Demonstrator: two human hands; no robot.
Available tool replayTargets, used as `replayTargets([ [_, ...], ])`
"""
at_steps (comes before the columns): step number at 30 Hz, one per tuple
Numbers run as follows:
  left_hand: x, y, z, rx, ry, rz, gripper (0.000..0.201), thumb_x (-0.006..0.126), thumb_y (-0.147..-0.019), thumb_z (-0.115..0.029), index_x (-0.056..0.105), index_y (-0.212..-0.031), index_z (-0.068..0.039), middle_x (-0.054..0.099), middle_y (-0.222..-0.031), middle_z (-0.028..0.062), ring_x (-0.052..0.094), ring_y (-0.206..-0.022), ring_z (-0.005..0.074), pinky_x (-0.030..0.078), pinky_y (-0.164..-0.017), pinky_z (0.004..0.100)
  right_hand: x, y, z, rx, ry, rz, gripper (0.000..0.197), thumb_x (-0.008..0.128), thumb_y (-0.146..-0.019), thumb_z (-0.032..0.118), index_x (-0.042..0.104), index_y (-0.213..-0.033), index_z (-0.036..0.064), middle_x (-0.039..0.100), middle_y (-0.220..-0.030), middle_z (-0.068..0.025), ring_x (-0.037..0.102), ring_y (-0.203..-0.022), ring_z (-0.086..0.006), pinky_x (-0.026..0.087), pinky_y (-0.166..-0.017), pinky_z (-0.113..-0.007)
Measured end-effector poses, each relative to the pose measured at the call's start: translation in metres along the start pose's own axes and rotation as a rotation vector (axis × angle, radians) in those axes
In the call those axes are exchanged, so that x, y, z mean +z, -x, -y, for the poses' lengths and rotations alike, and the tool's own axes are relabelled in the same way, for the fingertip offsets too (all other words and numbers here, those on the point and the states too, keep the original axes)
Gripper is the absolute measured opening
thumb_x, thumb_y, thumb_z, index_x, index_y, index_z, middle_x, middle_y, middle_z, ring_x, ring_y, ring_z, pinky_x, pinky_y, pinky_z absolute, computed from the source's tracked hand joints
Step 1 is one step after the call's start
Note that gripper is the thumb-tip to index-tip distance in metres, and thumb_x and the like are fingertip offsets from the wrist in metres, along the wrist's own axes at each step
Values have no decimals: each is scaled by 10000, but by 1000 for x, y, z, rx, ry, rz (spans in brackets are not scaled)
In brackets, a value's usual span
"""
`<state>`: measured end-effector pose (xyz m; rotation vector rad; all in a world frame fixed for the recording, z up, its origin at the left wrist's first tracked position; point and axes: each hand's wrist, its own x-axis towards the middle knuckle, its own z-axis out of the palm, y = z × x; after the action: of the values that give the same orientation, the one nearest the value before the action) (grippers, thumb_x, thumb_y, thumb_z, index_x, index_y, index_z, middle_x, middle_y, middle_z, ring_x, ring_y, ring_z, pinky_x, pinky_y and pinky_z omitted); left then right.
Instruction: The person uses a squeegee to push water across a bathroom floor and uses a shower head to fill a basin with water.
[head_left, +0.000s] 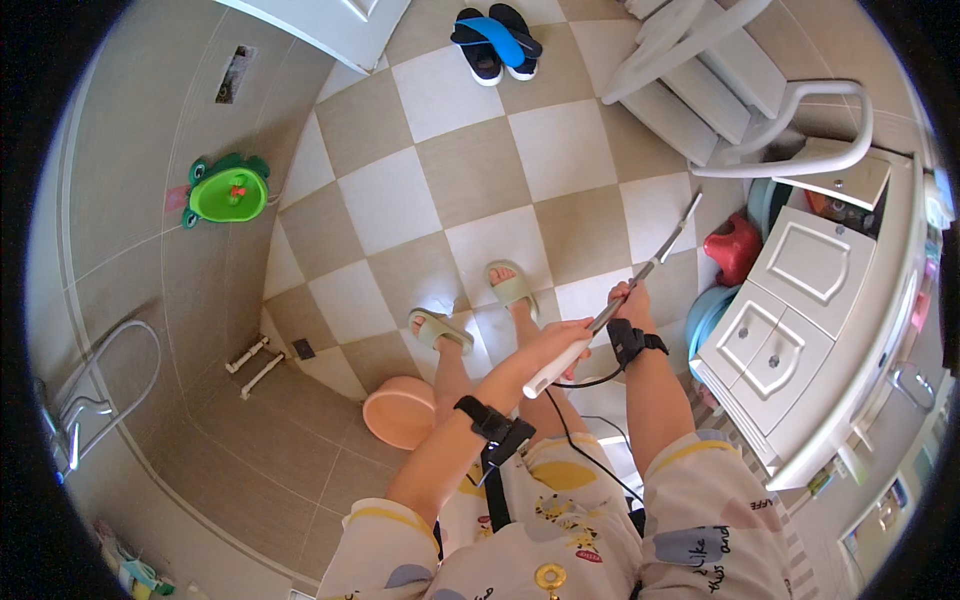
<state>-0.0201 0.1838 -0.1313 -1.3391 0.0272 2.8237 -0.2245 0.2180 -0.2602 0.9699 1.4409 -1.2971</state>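
Observation:
A floor squeegee with a white grip, a grey pole and a narrow bar-like head [682, 228] slants across in front of me. My left hand [555, 346] is closed round the pole just above the white grip. Farther along the pole, my right hand [630, 298] is wrapped round it too. The head lies over the checkered floor tiles [565, 232], close to a red plastic piece [733, 250] by the cabinet. From this angle I cannot tell whether it touches the floor. Both wrists wear black straps, with a cable running from the right one.
A white cabinet [790, 325] stands at the right, blue basins [708, 320] beside it. White steps with rails [690, 95] occupy the far right. Dark shoes [497, 45] lie far ahead. An orange basin [400, 412] sits left of my feet; a green frog-shaped urinal [228, 192] hangs on the wall.

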Motion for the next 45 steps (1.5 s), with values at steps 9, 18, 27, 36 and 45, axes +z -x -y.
replayTargets([
  [9, 21, -25, -5, -111, -63, 12, 488, 499, -874, -222, 377, -1340, -142, 527, -658, 23, 449, -381, 115, 393, -335, 241, -15, -6, 26, -100, -64, -54, 240, 351, -924, 239, 343, -741, 84, 337, -528, 3, 338, -393, -90, 356, -341, -196],
  [18, -34, 1, 13, 31, 81, -6, 460, 513, -862, -212, 424, -1301, -107, 530, -667, 42, 448, -389, 109, 399, -346, 247, -1, -17, -27, -27, 56, 13, 311, 358, -933, 378, 326, -777, 111, 355, -567, -9, 334, -422, -96, 327, -373, -218],
  [27, -154, 167, 55, 211, 606, -40, 483, 491, -886, -185, 330, -1335, -111, 477, -602, 23, 398, -400, 98, 343, -341, 221, 54, 20, -246, -70, 409, 132, 324, 345, -925, 466, 391, -888, 148, 395, -624, -44, 369, -457, -135, 323, -407, -265],
  [36, -241, 358, 255, 501, 1039, -288, 402, 382, -929, -219, 345, -1324, -153, 421, -630, 12, 372, -402, 84, 351, -335, 217, -1, 210, -555, -68, 1265, 298, 279, 321, -952, 336, 422, -942, 76, 417, -564, -80, 422, -398, -206, 353, -311, -337],
  [45, -271, 395, 382, 951, 1683, -136, 410, 365, -931, -228, 345, -1340, -240, 409, -696, 10, 325, -446, 86, 330, -346, 205, -103, 271, -694, 22, 1752, 610, 344, 279, -962, 356, 400, -1005, 37, 469, -607, -109, 478, -429, -233, 399, -342, -364],
])
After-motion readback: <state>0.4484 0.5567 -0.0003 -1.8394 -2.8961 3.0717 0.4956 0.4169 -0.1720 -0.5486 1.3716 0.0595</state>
